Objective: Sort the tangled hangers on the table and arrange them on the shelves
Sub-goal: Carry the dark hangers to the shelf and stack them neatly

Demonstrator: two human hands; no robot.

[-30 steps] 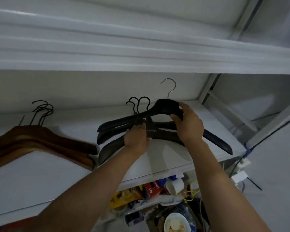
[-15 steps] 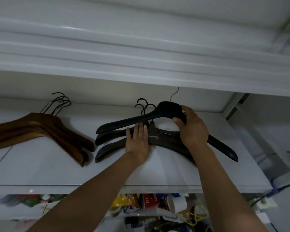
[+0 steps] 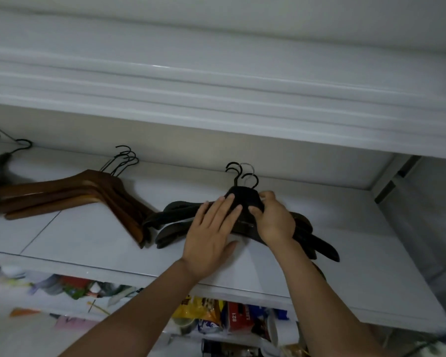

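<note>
left hand point(image 3: 211, 233) flat, pressing stack of black wooden hangers point(image 3: 245, 202) steady | right hand point(image 3: 274, 219) gripping top one, likely aligning | white shelf point(image 3: 88, 243) right side

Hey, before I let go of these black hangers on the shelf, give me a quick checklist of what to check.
1. Black hangers lying on the shelf: ok.
2. Hooks pointing to the back wall: ok.
3. Arms lined up: not ok, the ends fan apart.
4. Left hand flat on the stack: ok.
5. Right hand off the stack: not ok, it grips the top hanger's neck.
6. Gap to the brown hangers: cannot tell.
</note>
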